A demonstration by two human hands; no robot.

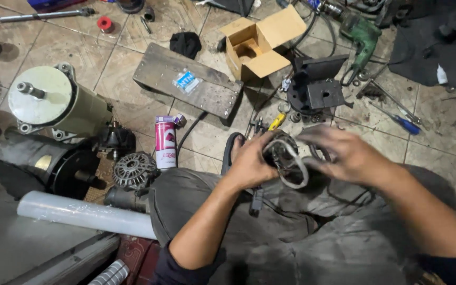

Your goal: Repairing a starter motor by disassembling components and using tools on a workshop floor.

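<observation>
Head view: your left hand point(249, 163) is clamped around a round dark motor part point(283, 155) over your lap, near the tiled floor's point(133, 47) front edge. Your right hand point(344, 155), blurred, fingers apart, brushes its pale band. Step looks like mid-inspection; the next move wants a steadier right-hand hold.

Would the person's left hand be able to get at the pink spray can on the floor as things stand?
Probably not straight away: the left hand is gripping the round motor part. Once freed, the way looks open; the pink spray can stands upright just beyond the left knee, nothing between.
</observation>
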